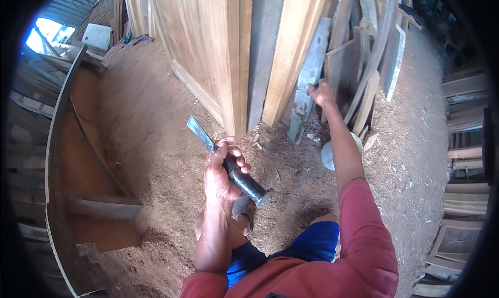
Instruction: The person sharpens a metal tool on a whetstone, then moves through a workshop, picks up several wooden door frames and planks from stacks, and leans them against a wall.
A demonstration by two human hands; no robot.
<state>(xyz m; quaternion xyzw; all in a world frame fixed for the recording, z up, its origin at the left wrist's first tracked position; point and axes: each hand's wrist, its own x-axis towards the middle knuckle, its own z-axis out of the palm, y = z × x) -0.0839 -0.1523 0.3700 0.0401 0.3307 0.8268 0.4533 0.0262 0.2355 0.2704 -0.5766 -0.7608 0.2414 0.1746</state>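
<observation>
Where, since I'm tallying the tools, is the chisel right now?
In the head view, the chisel is just left of centre, gripped in the left hand and pictured just below the tall wooden panel.

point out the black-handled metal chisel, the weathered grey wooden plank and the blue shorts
Black-handled metal chisel [243,181]: head view, on the handle
Weathered grey wooden plank [312,61]: head view, upper face
Blue shorts [314,242]: head view, right leg

Left forearm [214,241] held out before the body, left hand [215,179] curled in a grip, right arm [344,148] reaching farther forward, right hand [323,94] partly curled
</observation>
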